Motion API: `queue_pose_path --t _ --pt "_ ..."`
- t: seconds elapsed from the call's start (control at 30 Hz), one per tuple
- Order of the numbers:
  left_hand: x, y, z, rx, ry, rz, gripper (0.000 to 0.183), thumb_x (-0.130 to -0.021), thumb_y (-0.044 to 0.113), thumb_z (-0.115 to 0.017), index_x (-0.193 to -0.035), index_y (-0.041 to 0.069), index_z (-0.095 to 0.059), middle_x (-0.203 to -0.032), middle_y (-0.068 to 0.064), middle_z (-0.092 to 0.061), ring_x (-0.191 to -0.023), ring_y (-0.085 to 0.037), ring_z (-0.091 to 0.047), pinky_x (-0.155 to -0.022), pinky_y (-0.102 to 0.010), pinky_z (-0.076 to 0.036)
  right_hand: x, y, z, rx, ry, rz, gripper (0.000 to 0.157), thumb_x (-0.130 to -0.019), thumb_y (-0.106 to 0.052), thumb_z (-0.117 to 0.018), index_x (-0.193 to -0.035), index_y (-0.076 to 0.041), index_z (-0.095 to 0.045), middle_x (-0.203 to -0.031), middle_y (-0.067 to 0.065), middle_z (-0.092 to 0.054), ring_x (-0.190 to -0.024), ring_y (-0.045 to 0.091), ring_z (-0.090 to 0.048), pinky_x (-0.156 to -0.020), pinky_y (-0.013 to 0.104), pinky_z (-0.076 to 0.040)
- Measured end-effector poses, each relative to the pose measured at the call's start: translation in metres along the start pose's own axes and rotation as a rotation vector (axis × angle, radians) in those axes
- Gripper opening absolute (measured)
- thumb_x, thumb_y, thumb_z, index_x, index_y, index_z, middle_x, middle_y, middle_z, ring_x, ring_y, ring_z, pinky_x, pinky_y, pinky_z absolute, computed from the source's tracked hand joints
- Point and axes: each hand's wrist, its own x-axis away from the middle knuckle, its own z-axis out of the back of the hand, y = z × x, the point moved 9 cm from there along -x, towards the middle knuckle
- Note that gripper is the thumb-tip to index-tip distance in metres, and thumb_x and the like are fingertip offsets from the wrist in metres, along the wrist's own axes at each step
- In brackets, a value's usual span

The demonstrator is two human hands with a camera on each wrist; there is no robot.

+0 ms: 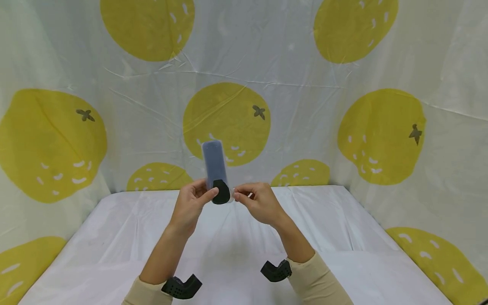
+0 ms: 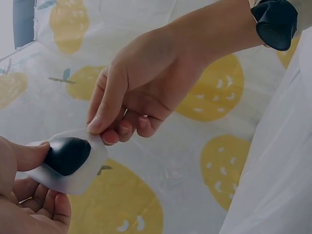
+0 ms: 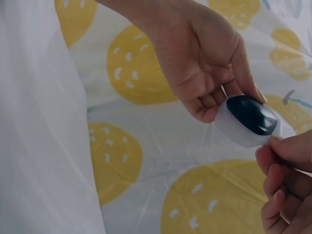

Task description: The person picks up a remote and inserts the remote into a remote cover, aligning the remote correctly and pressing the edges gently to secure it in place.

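A long, translucent bluish-white case (image 1: 214, 161) is held up above the table, its far end tilted upward. At its near end sits a black rounded piece (image 1: 220, 192), glossy in the right wrist view. My left hand (image 1: 190, 207) grips the case from the left, thumb on the edge of the black piece and fingers curled beneath. On the other side, my right hand (image 1: 263, 205) pinches the pale edge of the case (image 2: 83, 183) between thumb and index finger, close beside the black piece. The right hand's other fingers curl loosely. What the case contains cannot be made out.
A white-covered table (image 1: 236, 262) lies below both hands. Behind it and at the sides hangs a pale curtain (image 1: 244, 67) printed with large yellow fruit. Black wrist mounts (image 1: 182, 287) sit at both beige sleeves (image 1: 320, 279).
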Motion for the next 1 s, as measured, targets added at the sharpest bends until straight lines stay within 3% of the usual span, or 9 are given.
queue_pose_path --t 0.13,0.43,0.57,0.77,1.0 --pt "-0.002 0.000 -0.002 -0.003 0.009 -0.017 0.031 -0.097 -0.002 -0.070 -0.127 -0.010 -0.066 -0.098 -0.013 -0.071 -0.085 -0.021 -0.061 -0.086 -0.031 -0.049 -0.001 -0.001 0.002 0.000 0.010 0.042 0.012 -0.098 -0.005 -0.072 -0.105 -0.002 -0.080 -0.097 0.006 -0.076 -0.078 0.014 -0.067 -0.063 0.031 -0.056" --pt "-0.002 -0.005 0.001 -0.022 -0.085 -0.056 0.032 -0.098 0.002 -0.070 -0.129 -0.007 -0.066 -0.106 -0.014 -0.072 -0.096 -0.025 -0.066 -0.094 -0.035 -0.051 -0.003 -0.005 0.000 0.003 0.095 0.096 0.003 -0.093 -0.011 -0.080 -0.092 -0.009 -0.079 -0.083 -0.006 -0.073 -0.069 0.010 -0.064 -0.058 0.031 -0.055" --pt "-0.003 -0.004 0.002 0.005 -0.077 -0.050 0.034 -0.098 0.005 -0.071 -0.129 -0.008 -0.065 -0.106 -0.010 -0.073 -0.097 -0.023 -0.066 -0.094 -0.034 -0.050 -0.004 -0.002 -0.002 -0.073 0.103 0.050 0.007 -0.091 -0.013 -0.082 -0.094 -0.010 -0.077 -0.086 -0.005 -0.073 -0.077 0.013 -0.069 -0.063 0.031 -0.058" --pt "-0.002 -0.001 0.004 0.100 -0.040 -0.042 0.032 -0.099 -0.001 -0.067 -0.127 -0.016 -0.062 -0.100 -0.007 -0.074 -0.086 -0.018 -0.065 -0.083 -0.029 -0.050 -0.003 0.008 -0.011 -0.280 0.027 -0.042 0.016 -0.092 -0.007 -0.079 -0.107 -0.006 -0.074 -0.101 0.003 -0.074 -0.096 0.021 -0.072 -0.076 0.038 -0.060" --pt "-0.001 0.000 0.003 0.169 -0.064 -0.018 0.032 -0.100 0.000 -0.066 -0.127 -0.016 -0.060 -0.099 -0.006 -0.074 -0.083 -0.017 -0.065 -0.083 -0.028 -0.052 -0.004 0.009 -0.011 -0.344 0.032 -0.033 0.018 -0.091 -0.003 -0.080 -0.107 -0.003 -0.073 -0.100 0.007 -0.073 -0.088 0.031 -0.071 -0.073 0.036 -0.060"
